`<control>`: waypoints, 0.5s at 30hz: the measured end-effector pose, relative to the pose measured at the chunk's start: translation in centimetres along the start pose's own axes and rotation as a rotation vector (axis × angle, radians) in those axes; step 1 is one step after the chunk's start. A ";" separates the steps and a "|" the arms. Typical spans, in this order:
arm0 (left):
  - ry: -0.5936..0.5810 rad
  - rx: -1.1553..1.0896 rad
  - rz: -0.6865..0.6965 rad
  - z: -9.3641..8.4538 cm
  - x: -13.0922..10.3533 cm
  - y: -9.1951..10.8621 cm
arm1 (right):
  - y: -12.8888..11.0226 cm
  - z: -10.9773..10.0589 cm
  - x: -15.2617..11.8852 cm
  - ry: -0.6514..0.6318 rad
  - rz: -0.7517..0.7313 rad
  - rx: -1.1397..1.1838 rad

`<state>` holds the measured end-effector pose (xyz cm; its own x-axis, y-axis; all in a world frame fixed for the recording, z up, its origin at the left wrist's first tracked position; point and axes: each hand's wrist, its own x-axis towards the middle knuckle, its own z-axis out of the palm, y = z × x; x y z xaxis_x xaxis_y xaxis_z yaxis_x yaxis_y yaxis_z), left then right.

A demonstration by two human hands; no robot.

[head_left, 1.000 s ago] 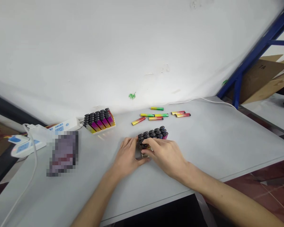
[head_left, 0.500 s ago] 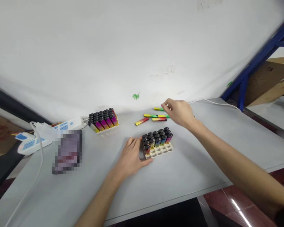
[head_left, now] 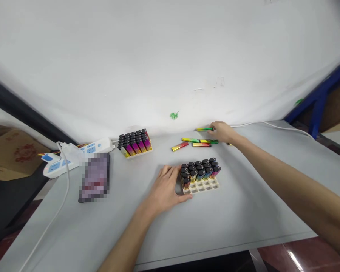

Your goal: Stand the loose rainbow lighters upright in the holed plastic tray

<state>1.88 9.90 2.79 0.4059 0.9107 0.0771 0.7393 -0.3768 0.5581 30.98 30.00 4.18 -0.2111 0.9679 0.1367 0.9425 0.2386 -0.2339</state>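
My left hand [head_left: 166,189] grips the left end of a cream tray [head_left: 205,186], thumb at its front corner and fingers along its back left. Lighters [head_left: 200,173] with black tops and shiny coloured bodies stand upright in the tray's back rows and front left slot; the other front slots are bare. At the back of the table, my right hand [head_left: 221,131] has its fingers closed at the right end of a yellow-green lighter [head_left: 204,129] lying flat. Several more yellow, green and red lighters [head_left: 191,140] lie loose beside and in front of that hand.
A second tray [head_left: 138,154] full of upright purple-yellow lighters stands at the back left. Left of it are a white power strip [head_left: 95,148] with cables and a blurred dark, flat object [head_left: 95,177]. The wall rises behind the table; a white cable [head_left: 272,124] runs along the back right.
My right hand has come down from above the loose lighters onto the rear one's right end. My left hand stays on the tray. The whole view has shifted, so things appear farther right.
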 end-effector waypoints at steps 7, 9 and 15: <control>0.004 -0.001 -0.008 0.0 0.0 -0.1 | -2.8 -1.5 -5.6 0.301 0.114 1.052; 0.017 -0.001 -0.005 0.1 0.0 -0.2 | -4.0 -1.3 -7.6 0.241 0.135 1.247; 0.010 0.032 -0.014 0.0 -0.1 -0.2 | -5.3 0.1 -11.6 0.001 0.235 1.490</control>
<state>1.70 9.94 2.61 0.3903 0.9174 0.0779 0.7614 -0.3692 0.5329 28.42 17.49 3.69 -0.0968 0.9945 -0.0410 -0.1635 -0.0566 -0.9849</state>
